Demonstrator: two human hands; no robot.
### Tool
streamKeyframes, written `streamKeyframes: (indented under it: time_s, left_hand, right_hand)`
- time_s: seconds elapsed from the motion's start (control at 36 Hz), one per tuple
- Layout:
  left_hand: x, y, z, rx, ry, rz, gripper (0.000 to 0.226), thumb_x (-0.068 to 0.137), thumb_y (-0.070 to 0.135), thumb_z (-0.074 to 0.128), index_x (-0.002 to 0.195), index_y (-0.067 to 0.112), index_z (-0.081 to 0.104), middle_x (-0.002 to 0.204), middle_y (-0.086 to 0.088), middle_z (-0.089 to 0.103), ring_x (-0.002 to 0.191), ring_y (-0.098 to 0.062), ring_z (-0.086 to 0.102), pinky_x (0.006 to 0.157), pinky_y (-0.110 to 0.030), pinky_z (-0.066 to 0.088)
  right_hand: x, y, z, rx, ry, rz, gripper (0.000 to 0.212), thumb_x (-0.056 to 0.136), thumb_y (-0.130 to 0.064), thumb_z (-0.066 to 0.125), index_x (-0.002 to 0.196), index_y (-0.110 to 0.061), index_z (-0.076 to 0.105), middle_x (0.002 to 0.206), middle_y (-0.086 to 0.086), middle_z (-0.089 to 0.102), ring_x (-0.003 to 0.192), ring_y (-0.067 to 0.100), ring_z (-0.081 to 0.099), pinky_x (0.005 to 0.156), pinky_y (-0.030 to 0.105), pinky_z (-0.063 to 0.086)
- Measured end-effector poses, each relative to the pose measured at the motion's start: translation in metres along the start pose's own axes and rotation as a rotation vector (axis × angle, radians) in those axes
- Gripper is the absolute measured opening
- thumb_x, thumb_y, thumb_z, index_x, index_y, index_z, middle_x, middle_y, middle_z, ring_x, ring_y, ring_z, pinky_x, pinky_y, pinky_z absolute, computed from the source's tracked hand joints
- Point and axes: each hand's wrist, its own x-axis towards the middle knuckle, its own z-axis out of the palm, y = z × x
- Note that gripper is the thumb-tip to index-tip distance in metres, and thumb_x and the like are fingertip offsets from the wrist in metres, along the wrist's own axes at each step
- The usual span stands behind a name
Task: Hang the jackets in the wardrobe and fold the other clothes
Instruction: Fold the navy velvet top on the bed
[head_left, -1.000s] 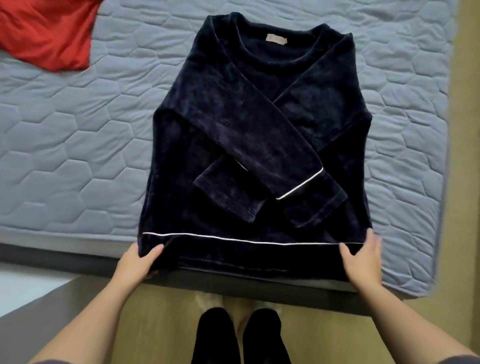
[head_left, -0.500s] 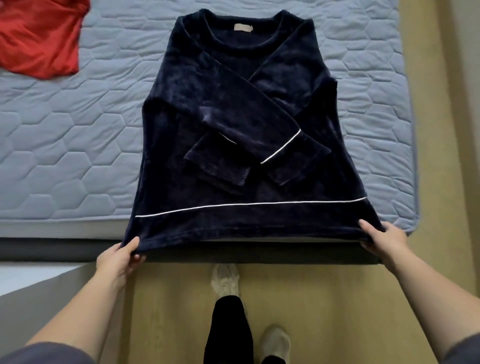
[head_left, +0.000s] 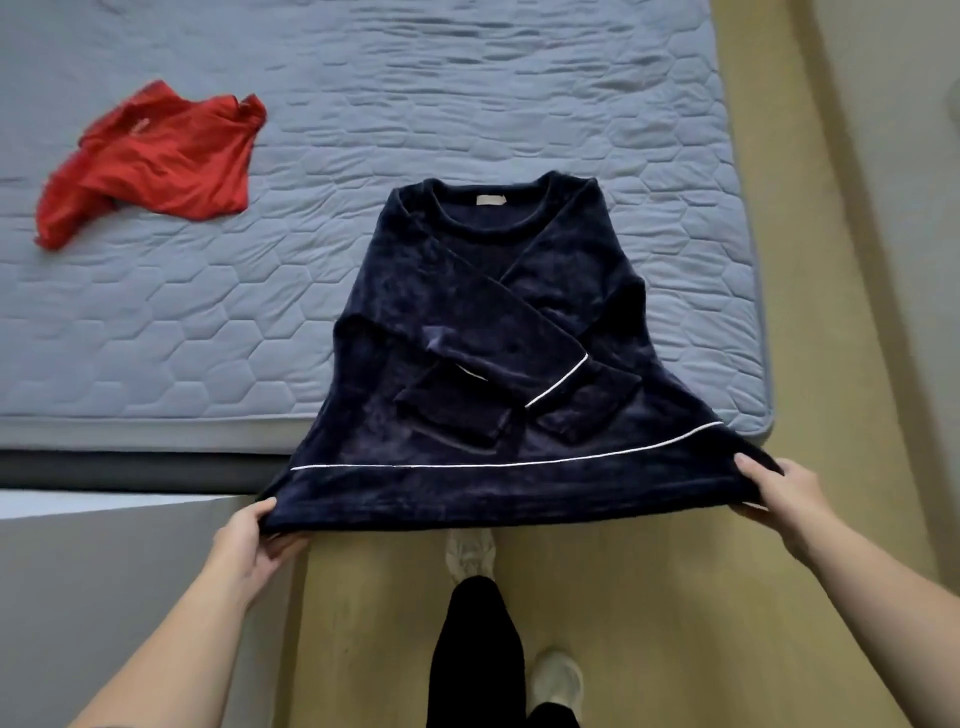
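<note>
Dark navy velvety top (head_left: 467, 322) lies face up on the bed (head_left: 467, 78), near the right corner, collar away from the person. Both sleeves are folded in and crossed over the chest, cuffs overlapping. The lower hem hangs out past the mattress edge, held up over the floor.

Left hand (head_left: 249, 540): fingers curled under, thumb on top, gripping the left hem corner. Right hand (head_left: 779, 493): same hold on the right hem corner, thumb lying over the cloth. Hem is stretched taut between the two.

Progress, as I read it: sleeve folds done on this top; the body fold is not yet made. The grip on both hem corners suggests the bottom edge is about to go up toward the collar, though that is a guess. A red garment (head_left: 150, 161) sits crumpled on the bed, well apart to the left, untouched and unfolded. No jackets, hangers or wardrobe in view, so that half of the job cannot be judged from here. No finished pile in sight either.

Labels and writing: small pale tag (head_left: 491, 200) sewn inside the back of the neck; nothing on it can be read. Faint mark on the red garment, too small to make out. White piping (head_left: 467, 464) runs across the hem band and one cuff; it is trim, not lettering
</note>
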Motion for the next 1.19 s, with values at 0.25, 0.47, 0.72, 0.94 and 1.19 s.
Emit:
streamKeyframes:
  time_s: [0.25,0.47,0.72,0.94,1.19]
  left_hand:
    - [0.009,0.155,0.103,-0.201,-0.144,0.234,0.019,0.098,0.013,0.039,0.085,0.008,0.053,0.051,-0.003,0.066,0.046,-0.015,0.066,0.045,-0.025,0.055]
    - [0.069,0.312,0.258,-0.144,-0.300,0.461,0.010,0.102,0.018,0.038,0.100,0.024,0.046,0.119,-0.006,0.051,0.106,-0.020,0.054,0.098,-0.046,0.040]
    - [0.130,0.212,0.308,1.388,-0.151,1.081,0.081,0.086,0.042,0.061,0.151,0.015,0.021,0.159,-0.008,0.015,0.146,-0.025,0.017,0.116,-0.041,0.023]
    - [0.164,0.132,0.319,1.928,-0.122,1.254,0.118,0.066,0.015,0.076,0.152,0.023,-0.004,0.156,-0.012,-0.010,0.145,-0.039,0.008,0.101,-0.068,0.027]
    - [0.197,0.104,0.336,1.996,-0.013,1.254,0.085,0.061,-0.012,0.074,0.138,0.008,0.047,0.140,-0.025,0.044,0.122,-0.043,0.050,0.081,-0.057,0.049]
  right_hand:
    - [0.024,-0.173,0.064,0.221,0.032,-0.142,0.019,0.097,0.003,0.042,0.100,-0.013,0.052,0.084,0.004,0.050,0.069,0.019,0.052,0.038,0.024,0.052]
    - [0.104,-0.324,0.159,0.261,-0.060,-0.332,0.027,0.100,-0.018,0.047,0.127,-0.022,0.047,0.117,0.004,0.052,0.101,0.017,0.054,0.082,0.037,0.050]
    - [0.144,-0.218,0.238,-1.212,-0.187,-0.552,0.082,0.089,-0.039,0.057,0.153,-0.028,0.007,0.161,-0.002,0.004,0.148,0.020,0.009,0.116,0.044,0.019]
    - [0.163,-0.170,0.277,-1.649,-0.114,-0.777,0.110,0.085,-0.035,0.065,0.146,-0.028,-0.025,0.157,0.009,-0.024,0.146,0.034,-0.011,0.114,0.057,0.007]
    - [0.198,-0.141,0.289,-1.626,-0.152,-0.861,0.080,0.093,0.005,0.040,0.152,-0.019,-0.007,0.159,0.016,0.002,0.143,0.038,0.018,0.103,0.044,0.038]
